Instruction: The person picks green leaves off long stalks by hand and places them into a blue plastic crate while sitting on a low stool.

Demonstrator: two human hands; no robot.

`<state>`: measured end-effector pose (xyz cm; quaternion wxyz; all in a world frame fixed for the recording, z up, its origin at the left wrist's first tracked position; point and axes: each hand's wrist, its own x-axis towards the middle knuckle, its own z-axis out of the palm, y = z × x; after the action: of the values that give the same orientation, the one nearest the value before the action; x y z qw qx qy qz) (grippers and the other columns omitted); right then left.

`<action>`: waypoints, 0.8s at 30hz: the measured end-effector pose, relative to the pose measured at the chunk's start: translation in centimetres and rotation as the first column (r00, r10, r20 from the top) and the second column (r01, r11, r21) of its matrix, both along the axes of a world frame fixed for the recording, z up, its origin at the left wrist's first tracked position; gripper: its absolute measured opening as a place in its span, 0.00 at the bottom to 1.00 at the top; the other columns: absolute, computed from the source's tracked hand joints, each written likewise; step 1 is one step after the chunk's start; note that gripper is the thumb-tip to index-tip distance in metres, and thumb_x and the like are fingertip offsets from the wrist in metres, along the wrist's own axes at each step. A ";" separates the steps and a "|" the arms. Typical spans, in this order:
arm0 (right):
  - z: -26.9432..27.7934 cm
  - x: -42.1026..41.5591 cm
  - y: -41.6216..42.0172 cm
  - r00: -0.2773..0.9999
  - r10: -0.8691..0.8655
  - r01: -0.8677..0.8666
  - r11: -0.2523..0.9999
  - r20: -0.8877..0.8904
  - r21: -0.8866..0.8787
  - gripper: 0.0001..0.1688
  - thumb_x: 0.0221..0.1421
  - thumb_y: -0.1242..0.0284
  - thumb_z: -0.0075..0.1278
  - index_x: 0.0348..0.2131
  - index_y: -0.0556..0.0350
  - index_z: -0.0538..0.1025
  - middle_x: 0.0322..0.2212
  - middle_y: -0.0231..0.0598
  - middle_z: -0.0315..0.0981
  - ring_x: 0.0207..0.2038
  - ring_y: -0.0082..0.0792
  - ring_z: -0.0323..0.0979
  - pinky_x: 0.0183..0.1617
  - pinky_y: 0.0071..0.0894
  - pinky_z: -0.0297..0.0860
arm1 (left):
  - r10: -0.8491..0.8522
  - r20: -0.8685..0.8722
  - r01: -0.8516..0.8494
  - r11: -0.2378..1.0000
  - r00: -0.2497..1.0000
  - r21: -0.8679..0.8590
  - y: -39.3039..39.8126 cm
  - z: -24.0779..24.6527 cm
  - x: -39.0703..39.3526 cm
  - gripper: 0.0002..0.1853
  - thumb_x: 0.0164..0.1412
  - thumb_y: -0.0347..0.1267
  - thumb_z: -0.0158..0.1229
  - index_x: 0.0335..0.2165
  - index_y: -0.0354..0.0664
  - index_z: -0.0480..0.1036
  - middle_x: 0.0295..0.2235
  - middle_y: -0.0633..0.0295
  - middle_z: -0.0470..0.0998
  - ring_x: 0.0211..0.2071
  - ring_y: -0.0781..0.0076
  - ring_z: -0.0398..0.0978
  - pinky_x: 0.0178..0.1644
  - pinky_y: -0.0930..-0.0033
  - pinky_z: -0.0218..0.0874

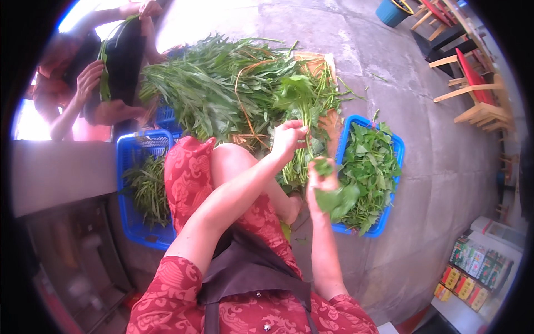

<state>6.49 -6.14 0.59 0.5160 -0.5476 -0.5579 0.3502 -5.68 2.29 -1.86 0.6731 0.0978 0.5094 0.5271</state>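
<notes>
My left hand (290,137) grips the stems of a leafy green sprig (297,89), its leaves pointing away from me. Close by, at the lower end of these stems, my right hand (322,177) is closed around plucked green leaves (343,200); it looks blurred. Beyond my left hand lies a large heap of long-leaved greens (217,79), with loose stems at its right end. Under my hands sits a bundle of cut stems (295,169). To the right, a blue plastic basket (399,150) holds a mound of picked leaves (369,167), partly behind my right hand.
Left of my knee stands another blue basket (125,208) with narrow-leaved greens (148,188). A co-worker's hand (89,79) holds a long green stem at upper left. Wooden chairs (479,89) and a blue bucket (392,13) are upper right; boxed goods (467,271) sit lower right.
</notes>
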 end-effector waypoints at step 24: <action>1.9 -0.1 1.4 0.858 -0.016 -0.052 0.992 -0.513 -0.118 0.05 0.55 0.80 0.41 0.31 0.61 0.70 0.25 0.35 0.69 0.19 0.19 0.63 0.23 0.17 0.63 | 0.045 0.000 -0.045 0.998 0.999 -0.036 0.4 -1.0 -0.3 0.19 0.49 0.18 0.52 0.43 0.38 0.66 0.24 0.59 0.75 0.20 0.76 0.70 0.22 0.79 0.60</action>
<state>6.42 -4.70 2.45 0.6064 -0.4614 -0.3819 0.5229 -5.94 2.68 -2.84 0.6631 0.0738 0.5206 0.5327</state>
